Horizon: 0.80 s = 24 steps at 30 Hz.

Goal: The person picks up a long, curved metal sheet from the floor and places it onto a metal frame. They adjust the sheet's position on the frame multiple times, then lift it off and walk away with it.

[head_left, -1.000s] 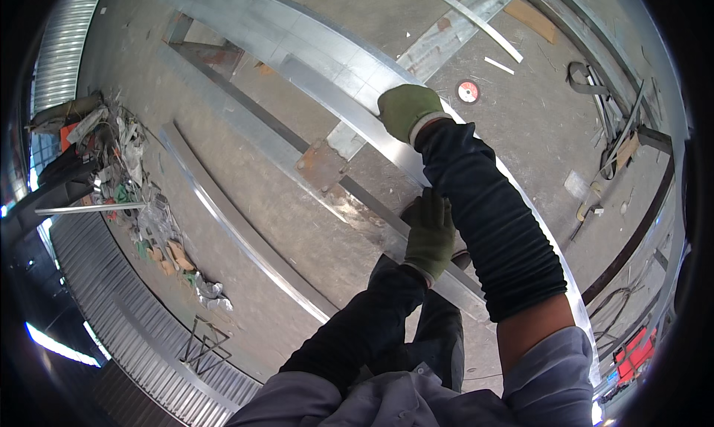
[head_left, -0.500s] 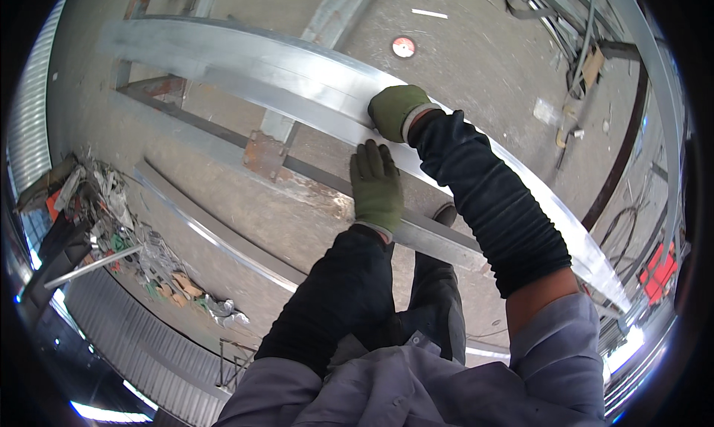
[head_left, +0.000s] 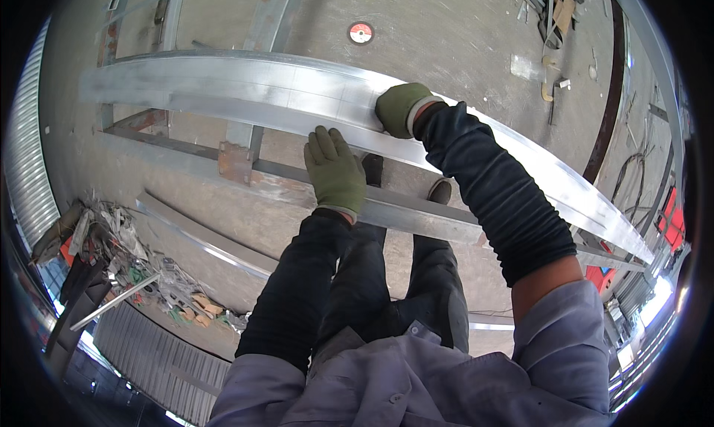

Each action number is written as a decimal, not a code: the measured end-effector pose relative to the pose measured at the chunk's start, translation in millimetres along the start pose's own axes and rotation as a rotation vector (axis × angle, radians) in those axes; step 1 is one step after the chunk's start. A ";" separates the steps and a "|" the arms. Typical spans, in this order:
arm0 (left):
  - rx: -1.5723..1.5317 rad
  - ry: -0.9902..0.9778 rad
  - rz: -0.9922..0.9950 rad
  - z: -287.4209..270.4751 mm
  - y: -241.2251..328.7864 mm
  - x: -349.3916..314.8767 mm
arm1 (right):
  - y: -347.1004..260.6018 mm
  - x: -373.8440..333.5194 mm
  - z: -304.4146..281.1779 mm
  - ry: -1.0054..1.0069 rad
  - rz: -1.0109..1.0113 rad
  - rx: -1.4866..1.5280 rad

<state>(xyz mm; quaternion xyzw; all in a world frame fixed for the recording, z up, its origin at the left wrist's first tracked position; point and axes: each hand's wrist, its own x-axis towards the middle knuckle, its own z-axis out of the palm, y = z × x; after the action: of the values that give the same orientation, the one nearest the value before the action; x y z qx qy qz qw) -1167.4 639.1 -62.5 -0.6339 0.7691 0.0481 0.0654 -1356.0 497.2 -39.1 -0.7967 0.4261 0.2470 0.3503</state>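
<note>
A long, shiny sheet-metal channel (head_left: pixel 253 85) stretches across the view, with faint lines across its face left of centre. My right hand (head_left: pixel 404 110), in an olive glove, rests on the channel with its fingers curled closed; whatever they may hold is hidden. My left hand (head_left: pixel 335 173), gloved alike, is open with fingers stretched out, its fingertips at the channel's near edge. Beneath that palm runs a steel beam (head_left: pixel 416 217) of the supporting frame, which has a rusty plate (head_left: pixel 236 162) on it.
On the floor beyond lies a red and white cutting disc (head_left: pixel 361 33). Another metal strip (head_left: pixel 204 234) lies at the left, near a scrap heap (head_left: pixel 171 278). A clamp-like tool (head_left: pixel 549 78) and a dark bar (head_left: pixel 611 92) are at the right, with red objects (head_left: pixel 671 222) farther over.
My left hand has shifted left along the channel's near edge, away from my right hand, staying open. The right hand stays closed on the channel. The whole view has turned slightly.
</note>
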 end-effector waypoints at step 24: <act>0.089 -0.401 -0.298 -38.0 45.5 49.1 | 66.7 -107.4 53.4 -0.026 0.236 0.094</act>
<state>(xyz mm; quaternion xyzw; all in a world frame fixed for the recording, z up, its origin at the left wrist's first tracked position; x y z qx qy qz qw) -1222.8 594.3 -33.4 -0.7145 0.6403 0.1288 0.2508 -1473.3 566.4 -21.7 -0.7204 0.5233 0.2765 0.3614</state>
